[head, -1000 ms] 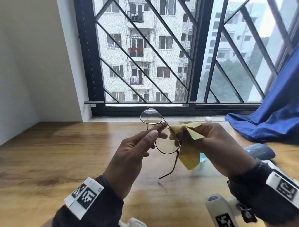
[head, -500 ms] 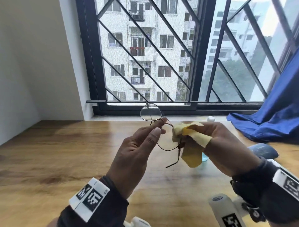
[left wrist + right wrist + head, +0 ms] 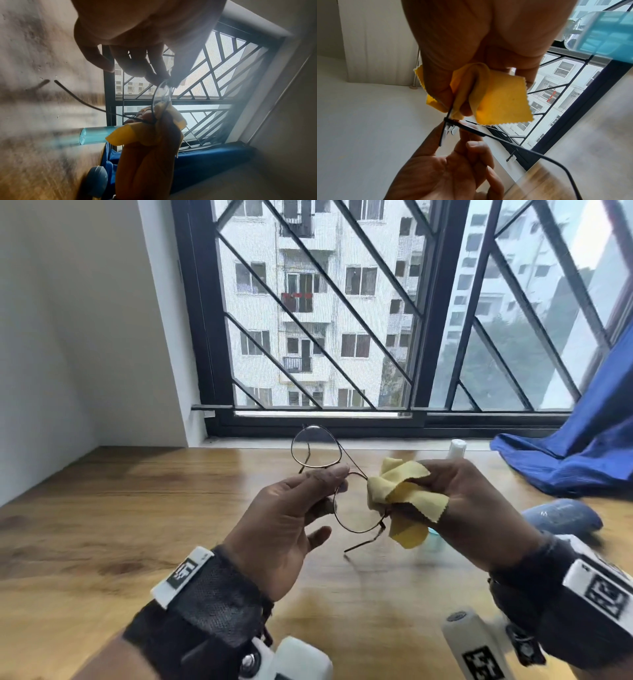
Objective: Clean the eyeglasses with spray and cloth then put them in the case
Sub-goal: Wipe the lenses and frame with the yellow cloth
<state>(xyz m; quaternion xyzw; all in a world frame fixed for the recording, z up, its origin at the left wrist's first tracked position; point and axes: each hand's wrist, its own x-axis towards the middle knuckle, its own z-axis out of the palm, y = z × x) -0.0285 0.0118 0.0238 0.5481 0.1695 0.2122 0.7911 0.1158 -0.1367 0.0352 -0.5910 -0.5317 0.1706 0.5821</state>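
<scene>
Thin round-rimmed eyeglasses (image 3: 356, 510) hang in the air above the wooden table (image 3: 137, 525). My left hand (image 3: 329, 479) pinches them at the bridge between thumb and fingertips. The far lens (image 3: 315, 446) points toward the window. My right hand (image 3: 455, 501) grips a crumpled yellow cloth (image 3: 407, 496) folded over the outer rim of the near lens. One temple arm trails down and to the left. In the left wrist view the fingertips (image 3: 159, 79) hold the lens rim above the cloth (image 3: 147, 134). In the right wrist view the cloth (image 3: 496, 102) wraps the frame (image 3: 447, 129).
A spray bottle with teal liquid (image 3: 458, 448) stands behind my right hand, mostly hidden. A blue glasses case (image 3: 561, 517) lies on the table at the right. Blue curtain fabric (image 3: 565, 467) is bunched at the back right. A barred window (image 3: 325, 337) runs along the table's far edge.
The cloth has slid across the near lens toward its outer rim. The glasses have risen slightly, and the trailing temple arm has swung up. Both hands kept their hold.
</scene>
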